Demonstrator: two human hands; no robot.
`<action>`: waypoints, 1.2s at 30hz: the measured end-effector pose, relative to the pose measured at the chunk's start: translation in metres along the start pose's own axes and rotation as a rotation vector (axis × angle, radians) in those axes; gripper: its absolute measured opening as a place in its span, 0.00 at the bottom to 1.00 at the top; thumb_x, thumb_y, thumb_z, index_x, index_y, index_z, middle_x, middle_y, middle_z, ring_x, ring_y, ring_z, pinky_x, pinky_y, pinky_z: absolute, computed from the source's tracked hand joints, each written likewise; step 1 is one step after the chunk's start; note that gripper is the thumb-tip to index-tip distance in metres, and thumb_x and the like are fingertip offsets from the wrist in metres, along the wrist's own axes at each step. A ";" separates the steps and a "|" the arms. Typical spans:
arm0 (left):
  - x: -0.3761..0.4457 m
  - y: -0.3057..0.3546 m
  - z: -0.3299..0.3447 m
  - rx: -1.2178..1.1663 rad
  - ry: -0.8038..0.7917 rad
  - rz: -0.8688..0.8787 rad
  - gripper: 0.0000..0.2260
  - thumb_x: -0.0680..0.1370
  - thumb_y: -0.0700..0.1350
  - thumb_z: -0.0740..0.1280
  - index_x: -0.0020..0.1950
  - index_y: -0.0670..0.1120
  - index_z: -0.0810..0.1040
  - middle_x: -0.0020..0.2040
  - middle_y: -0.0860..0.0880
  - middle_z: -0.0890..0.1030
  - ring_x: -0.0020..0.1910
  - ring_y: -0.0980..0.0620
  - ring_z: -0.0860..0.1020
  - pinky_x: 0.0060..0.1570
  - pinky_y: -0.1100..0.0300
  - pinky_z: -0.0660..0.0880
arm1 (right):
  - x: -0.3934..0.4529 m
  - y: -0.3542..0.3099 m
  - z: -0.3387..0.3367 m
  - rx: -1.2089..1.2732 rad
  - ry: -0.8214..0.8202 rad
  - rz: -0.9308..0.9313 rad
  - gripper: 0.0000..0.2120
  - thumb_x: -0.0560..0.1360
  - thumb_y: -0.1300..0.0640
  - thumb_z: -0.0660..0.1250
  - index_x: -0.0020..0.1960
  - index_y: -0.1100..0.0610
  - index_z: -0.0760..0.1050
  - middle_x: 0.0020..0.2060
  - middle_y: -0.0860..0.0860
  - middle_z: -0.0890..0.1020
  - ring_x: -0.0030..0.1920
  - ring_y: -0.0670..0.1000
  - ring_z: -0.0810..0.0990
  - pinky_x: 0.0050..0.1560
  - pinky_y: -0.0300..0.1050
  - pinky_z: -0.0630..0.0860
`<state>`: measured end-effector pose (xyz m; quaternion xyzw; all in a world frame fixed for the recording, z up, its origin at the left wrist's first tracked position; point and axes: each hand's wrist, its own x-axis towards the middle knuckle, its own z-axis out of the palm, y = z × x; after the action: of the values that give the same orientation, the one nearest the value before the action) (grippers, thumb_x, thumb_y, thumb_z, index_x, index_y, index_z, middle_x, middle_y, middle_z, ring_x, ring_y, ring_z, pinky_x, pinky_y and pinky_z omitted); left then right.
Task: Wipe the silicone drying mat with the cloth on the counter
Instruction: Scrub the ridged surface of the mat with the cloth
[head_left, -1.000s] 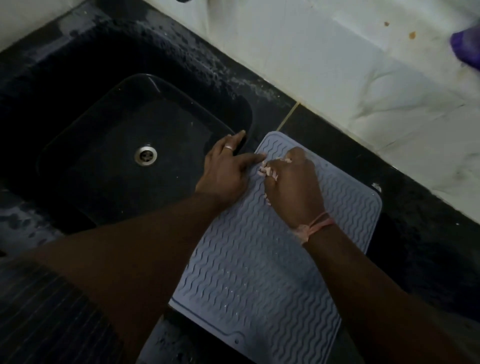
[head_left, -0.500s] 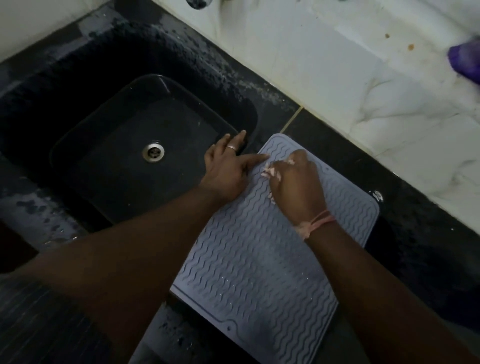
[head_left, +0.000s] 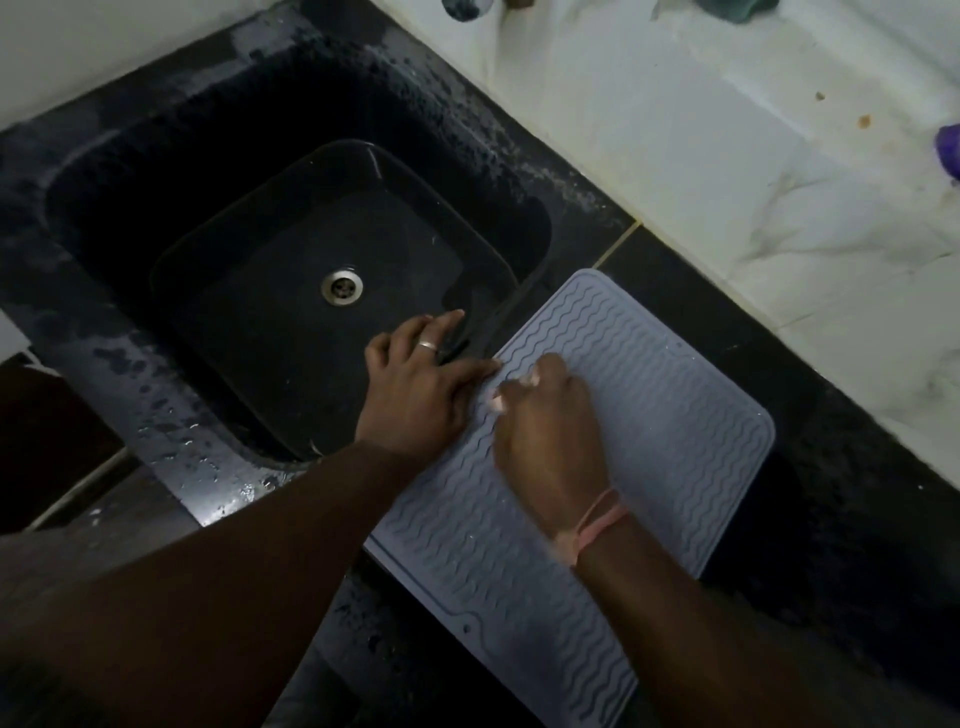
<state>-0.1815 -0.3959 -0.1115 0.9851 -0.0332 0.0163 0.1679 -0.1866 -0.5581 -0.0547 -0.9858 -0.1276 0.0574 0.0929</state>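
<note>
A pale grey silicone drying mat (head_left: 670, 415) with wavy ridges lies on the black counter, right of the sink. My right hand (head_left: 545, 441) sits on the mat's upper left part, fingers curled round a small pale cloth (head_left: 501, 400) of which only bits show under the knuckles. My left hand (head_left: 415, 389), with a ring on one finger, lies flat with straight fingers across the mat's left edge and the sink rim.
A black sink (head_left: 291, 249) with a metal drain (head_left: 341, 287) fills the left. The counter rim (head_left: 208, 467) in front of it is wet. A white marble wall (head_left: 727, 156) rises behind, with a purple object (head_left: 948, 150) at the right edge.
My right hand with the cloth has slid a little down the mat, toward me. My left hand has stayed pressed at the mat's left edge.
</note>
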 end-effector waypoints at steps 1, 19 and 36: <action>0.000 0.000 0.000 -0.019 -0.004 -0.008 0.17 0.81 0.61 0.56 0.66 0.69 0.77 0.79 0.50 0.64 0.76 0.41 0.60 0.69 0.39 0.59 | -0.013 -0.009 0.003 0.022 -0.019 -0.013 0.07 0.78 0.56 0.68 0.55 0.51 0.80 0.59 0.54 0.72 0.51 0.53 0.74 0.48 0.45 0.78; 0.004 -0.002 -0.004 -0.130 -0.051 -0.029 0.14 0.83 0.56 0.59 0.65 0.68 0.78 0.79 0.52 0.65 0.76 0.44 0.59 0.69 0.43 0.58 | -0.018 -0.002 0.006 0.027 0.026 -0.009 0.07 0.78 0.56 0.69 0.55 0.53 0.81 0.58 0.54 0.73 0.51 0.53 0.74 0.46 0.40 0.72; -0.051 -0.024 -0.026 -0.127 -0.138 -0.107 0.13 0.79 0.62 0.63 0.62 0.76 0.75 0.81 0.54 0.61 0.75 0.42 0.59 0.65 0.43 0.60 | 0.008 0.002 -0.006 0.082 0.030 -0.001 0.09 0.81 0.53 0.64 0.54 0.55 0.83 0.57 0.55 0.73 0.50 0.53 0.76 0.52 0.46 0.78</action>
<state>-0.2307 -0.3614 -0.0977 0.9716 0.0069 -0.0626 0.2282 -0.1771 -0.5589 -0.0500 -0.9819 -0.1240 0.0475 0.1353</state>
